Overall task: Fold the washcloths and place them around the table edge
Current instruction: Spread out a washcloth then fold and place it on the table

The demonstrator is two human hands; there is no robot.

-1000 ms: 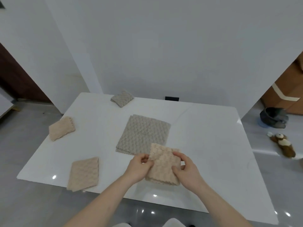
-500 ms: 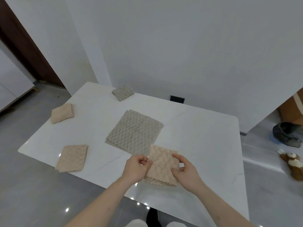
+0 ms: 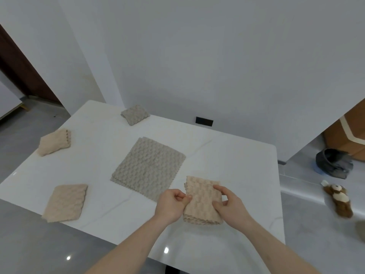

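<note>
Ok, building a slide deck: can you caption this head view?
Both hands, left and right, hold a folded beige washcloth above the white table, near the unfolded grey washcloth.

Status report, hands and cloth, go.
Left hand and right hand both pinch the folded beige washcloth over the table near edge. Grey cloth stack unfolded at centre. Nothing in the way.

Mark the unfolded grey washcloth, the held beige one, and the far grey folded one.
unfolded grey washcloth [image 3: 148,167], head view, its centre
held beige washcloth [image 3: 201,202], head view, middle
far grey folded washcloth [image 3: 135,114], head view, top
</note>
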